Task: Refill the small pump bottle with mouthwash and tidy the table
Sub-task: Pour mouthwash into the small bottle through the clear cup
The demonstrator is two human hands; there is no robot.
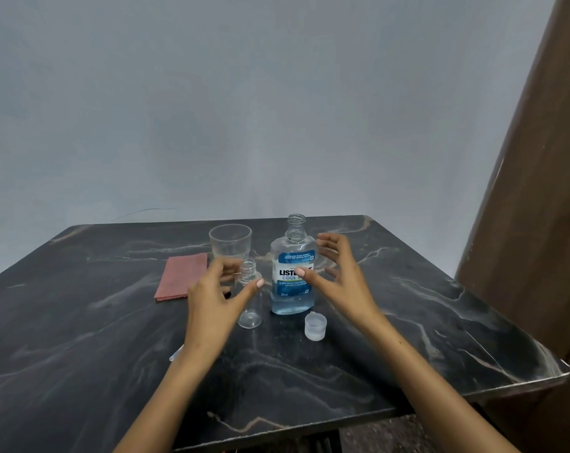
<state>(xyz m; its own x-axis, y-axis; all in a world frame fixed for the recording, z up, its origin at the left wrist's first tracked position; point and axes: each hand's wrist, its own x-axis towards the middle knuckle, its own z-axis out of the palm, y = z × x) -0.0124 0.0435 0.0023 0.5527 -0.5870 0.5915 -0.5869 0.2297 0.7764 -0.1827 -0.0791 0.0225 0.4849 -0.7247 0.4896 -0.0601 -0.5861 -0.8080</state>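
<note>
A small clear bottle (250, 299) stands uncapped and looks empty near the middle of the dark marble table (424, 308). Right of it stands an open mouthwash bottle (292, 273) with a blue label and pale blue liquid low inside. Its clear cap (315, 326) stands in front of it. My left hand (215, 299) hovers with spread fingers around the small bottle, the thumb close to its side. My right hand (339, 273) is spread beside the mouthwash bottle, thumb in front of the label, not clearly gripping.
A clear glass (230, 240) stands behind the small bottle. A folded pink cloth (182, 276) lies to the left. A small white part (176, 353) peeks out by my left wrist. A brown door or panel (538, 223) rises at the right.
</note>
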